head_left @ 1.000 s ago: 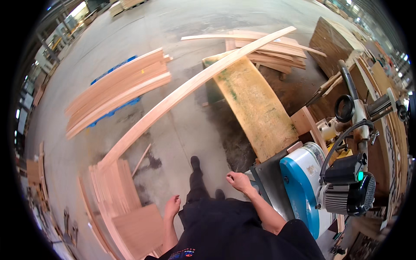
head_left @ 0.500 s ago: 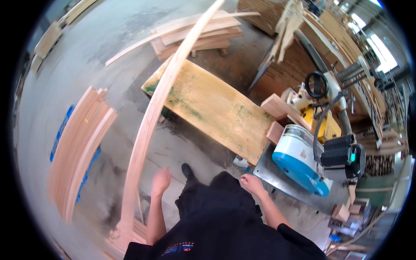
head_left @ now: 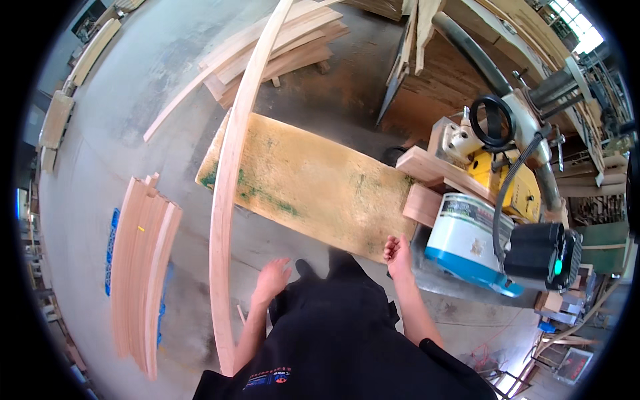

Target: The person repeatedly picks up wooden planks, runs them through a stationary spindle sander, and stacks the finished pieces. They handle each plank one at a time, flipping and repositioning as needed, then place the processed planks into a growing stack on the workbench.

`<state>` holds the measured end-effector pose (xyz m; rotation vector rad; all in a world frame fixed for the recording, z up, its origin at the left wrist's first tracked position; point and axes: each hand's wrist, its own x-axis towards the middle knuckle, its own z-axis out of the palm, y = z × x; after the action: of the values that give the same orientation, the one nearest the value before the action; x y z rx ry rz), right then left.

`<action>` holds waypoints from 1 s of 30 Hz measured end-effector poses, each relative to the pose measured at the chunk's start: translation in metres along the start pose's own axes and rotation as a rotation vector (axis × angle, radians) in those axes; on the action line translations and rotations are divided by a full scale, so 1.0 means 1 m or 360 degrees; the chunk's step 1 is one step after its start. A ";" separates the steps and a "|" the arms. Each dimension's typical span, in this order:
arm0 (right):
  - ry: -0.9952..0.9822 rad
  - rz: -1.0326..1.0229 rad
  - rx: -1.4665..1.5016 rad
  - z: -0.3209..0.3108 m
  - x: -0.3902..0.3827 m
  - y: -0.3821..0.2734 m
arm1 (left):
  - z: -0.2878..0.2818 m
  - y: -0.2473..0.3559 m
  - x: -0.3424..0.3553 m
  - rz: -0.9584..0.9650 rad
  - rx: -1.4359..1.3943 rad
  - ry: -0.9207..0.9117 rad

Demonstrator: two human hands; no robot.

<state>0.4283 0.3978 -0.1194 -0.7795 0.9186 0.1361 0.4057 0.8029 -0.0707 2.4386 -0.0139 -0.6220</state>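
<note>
A long, pale, slightly curved board lies across the left end of a worn wooden table. Its near end reaches down beside my left forearm. My left hand hangs just right of this board, apart from it, fingers loosely spread and holding nothing. At the table's near right edge is my right hand, its fingers half curled and empty; whether it touches the edge I cannot tell. Right of that hand stands a machine with a white and blue housing. Wooden blocks sit between table and machine.
Stacked boards with blue wrapping stand on the floor at left. Another pile of boards lies beyond the table. A yellow motor part, a black handwheel and a black feeder-like box belong to the machine at right.
The view has swung, and the long board now appears more upright. My right hand has come up to the table's near edge. My left hand has shifted rightward, its fingers more spread.
</note>
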 end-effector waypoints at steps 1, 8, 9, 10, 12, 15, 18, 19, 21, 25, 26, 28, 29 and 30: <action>0.0071 0.0036 0.0138 -0.002 0.023 -0.004 | -0.006 0.012 0.004 -0.0021 -0.0029 -0.0009; 0.0287 0.0105 -0.0026 0.048 0.062 -0.061 | -0.035 0.038 0.040 -0.0241 0.0020 -0.0075; 0.0334 0.0143 -0.0047 0.041 0.063 -0.060 | -0.037 0.038 0.049 -0.0211 0.0057 -0.0070; 0.0383 0.0181 -0.0063 0.031 0.059 -0.054 | -0.038 0.039 0.056 -0.0173 0.0082 -0.0086; 0.0511 0.0206 -0.0058 0.022 0.060 -0.055 | -0.044 0.042 0.075 -0.0072 0.0129 -0.0102; 0.0730 0.0183 0.0028 0.015 0.060 -0.054 | -0.051 0.057 0.106 0.0123 0.0117 -0.0115; 0.0852 0.0033 0.0017 0.021 0.065 -0.055 | -0.068 0.080 0.132 0.0197 0.0197 -0.0216; 0.0849 -0.0059 -0.0020 0.023 0.067 -0.055 | -0.072 0.081 0.139 0.0222 0.0200 -0.0232; 0.0835 -0.0227 -0.0101 0.027 0.071 -0.050 | -0.081 0.077 0.149 0.0255 0.0213 -0.0260; 0.0816 -0.0347 -0.0202 0.036 0.078 -0.048 | -0.092 0.062 0.156 0.0293 0.0223 -0.0249; 0.0817 -0.0348 -0.0211 0.038 0.077 -0.046 | -0.093 0.057 0.156 0.0311 0.0202 -0.0240; 0.0805 -0.0355 -0.0246 0.041 0.079 -0.044 | -0.092 0.046 0.154 0.0306 0.0186 -0.0234; 0.0791 -0.0346 -0.0258 0.043 0.080 -0.043 | -0.093 0.041 0.152 0.0284 0.0203 -0.0239; 0.0777 -0.0336 -0.0270 0.045 0.080 -0.042 | -0.092 0.037 0.149 0.0263 0.0220 -0.0245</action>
<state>0.5250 0.3806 -0.1408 -1.0886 1.2874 -0.1724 0.5836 0.8023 -0.0492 2.4827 -0.3277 -0.7533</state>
